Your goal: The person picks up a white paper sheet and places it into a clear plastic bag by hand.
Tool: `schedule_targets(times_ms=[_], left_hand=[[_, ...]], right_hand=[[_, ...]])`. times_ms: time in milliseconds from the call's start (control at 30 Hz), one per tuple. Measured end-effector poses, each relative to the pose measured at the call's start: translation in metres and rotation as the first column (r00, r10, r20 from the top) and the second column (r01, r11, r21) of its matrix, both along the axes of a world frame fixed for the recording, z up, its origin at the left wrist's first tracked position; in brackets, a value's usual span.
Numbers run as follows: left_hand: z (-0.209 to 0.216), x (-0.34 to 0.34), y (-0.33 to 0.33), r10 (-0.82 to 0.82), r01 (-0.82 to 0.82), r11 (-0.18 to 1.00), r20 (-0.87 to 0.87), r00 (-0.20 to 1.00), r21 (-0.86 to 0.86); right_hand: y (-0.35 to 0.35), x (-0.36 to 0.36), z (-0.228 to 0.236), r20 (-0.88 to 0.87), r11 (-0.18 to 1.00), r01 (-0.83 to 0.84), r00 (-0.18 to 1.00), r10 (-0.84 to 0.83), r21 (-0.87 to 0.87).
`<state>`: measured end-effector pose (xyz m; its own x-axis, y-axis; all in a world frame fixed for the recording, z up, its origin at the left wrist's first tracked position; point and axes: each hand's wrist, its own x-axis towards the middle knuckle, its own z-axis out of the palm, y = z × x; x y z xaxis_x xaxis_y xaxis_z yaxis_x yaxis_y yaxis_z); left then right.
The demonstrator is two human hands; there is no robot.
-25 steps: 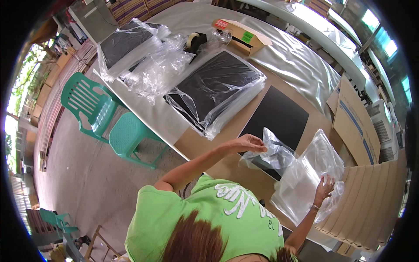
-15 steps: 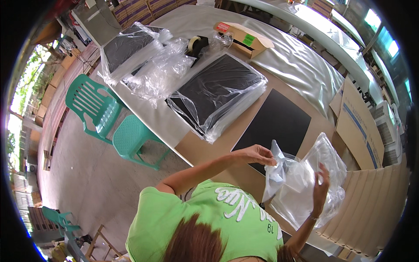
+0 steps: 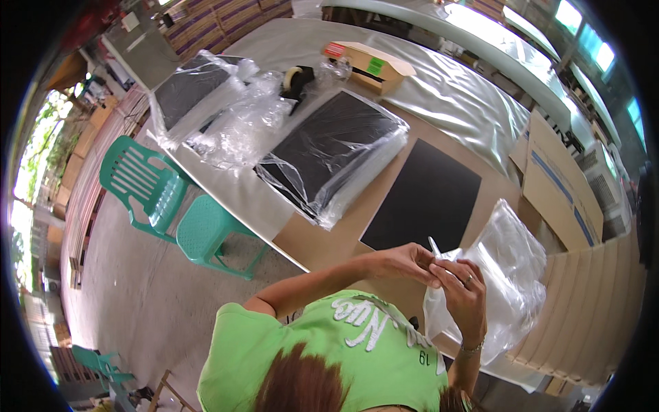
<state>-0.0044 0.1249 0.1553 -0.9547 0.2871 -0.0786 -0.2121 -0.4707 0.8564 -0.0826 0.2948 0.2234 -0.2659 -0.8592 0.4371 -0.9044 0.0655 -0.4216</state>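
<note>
My left hand (image 3: 406, 264) and my right hand (image 3: 467, 299) meet at the near right of the table, fingertips pinched together on a clear plastic bag (image 3: 434, 246). A small edge of it sticks up between them; the rest is largely covered by my hands. Under and beside my right hand lies a pile of clear plastic bags (image 3: 511, 275). Just beyond my hands a flat black panel (image 3: 429, 196) rests on brown cardboard. To its left lies a stack of black panels (image 3: 333, 147) wrapped in clear film.
Farther left lie crumpled clear film (image 3: 244, 123), another wrapped black panel (image 3: 192, 89) and a black tape dispenser (image 3: 296, 81). An open cardboard box (image 3: 371, 65) stands at the back. Cardboard sheets (image 3: 559, 182) lean at the right. A green chair (image 3: 147, 185) and stool (image 3: 209, 230) stand left of the table.
My right hand has moved left from the bag pile to meet my left hand. The raised plastic between them is now gathered small. The view has shifted slightly.
</note>
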Motion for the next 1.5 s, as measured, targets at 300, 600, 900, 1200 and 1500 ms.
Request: schedule_targets(times_ms=[300,600,900,1200,1500], left_hand=[[-0.001,0.009,-0.014,0.06,-0.075,0.994,0.176,0.983,0.078],[0.005,0.006,-0.059,0.514,-0.413,0.296,-0.221,0.829,-0.861],[0.007,0.007,0.01,0.093,-0.137,0.946,-0.159,0.983,-0.294],[-0.013,0.021,-0.005,-0.092,-0.15,0.797,0.362,0.928,0.586],[-0.041,0.037,-0.015,0.083,-0.173,0.751,0.169,0.982,0.637]], right_hand=[[0.012,-0.011,0.004,0.408,0.857,-0.132,0.836,0.366,-0.498],[0.032,-0.023,-0.028,0.638,0.803,0.343,0.767,0.061,-0.488],[-0.003,-0.02,-0.019,0.841,0.97,0.223,0.54,-0.043,-0.093],[0.048,-0.027,-0.091,0.586,0.61,0.009,-0.269,0.764,-0.792],[0.038,-0.015,-0.09,0.468,0.528,0.234,-0.267,0.842,-0.817]])
